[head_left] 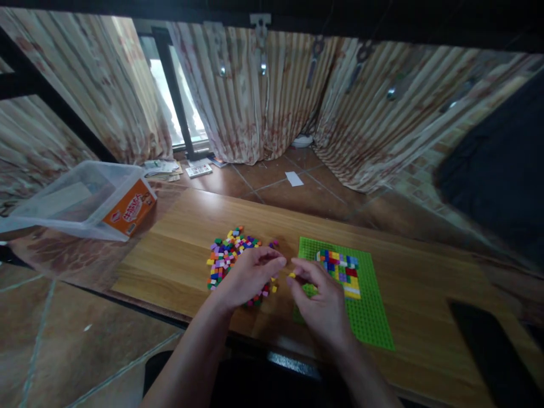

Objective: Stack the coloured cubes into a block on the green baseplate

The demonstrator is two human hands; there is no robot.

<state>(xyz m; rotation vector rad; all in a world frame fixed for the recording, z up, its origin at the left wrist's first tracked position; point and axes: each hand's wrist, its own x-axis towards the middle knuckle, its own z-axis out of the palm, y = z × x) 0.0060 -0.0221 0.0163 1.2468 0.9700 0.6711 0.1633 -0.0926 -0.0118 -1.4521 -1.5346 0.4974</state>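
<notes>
Wood-grained tabletop [165, 243] carries a green studded baseplate [369, 320], the landmark for everything else. On its upper middle sits a brick mosaic [342, 277], small toy bricks packed side by side: blue, orange and red toward the far edge, purple, green and dark red in the middle, white and yellow strips at the near right corner. Part of it is hidden behind the right hand [322, 298], which reaches over the baseplate's left edge with thumb and forefinger nearly together, pinching a small yellow brick [292, 275] just beyond that edge. Farther left of the baseplate, the left hand [250, 277] hangs over a loose brick heap [221, 256] of pink, purple, yellow, green, white and orange; its fingers are curled, thumb close to forefinger, and whether they hold anything cannot be told.

Right of the baseplate lies a dark flat slab [488, 345]. Well to its left stands a translucent plastic bin [114, 184], whose orange label [131, 208] bears bold white characters, too blurred to read surely. Beyond the baseplate, on brown floor tiles [250, 181], lie a white sheet [294, 179] and, farther left, a white booklet [199, 170] with illegible dark print, before striped, flowered curtains [272, 107].
</notes>
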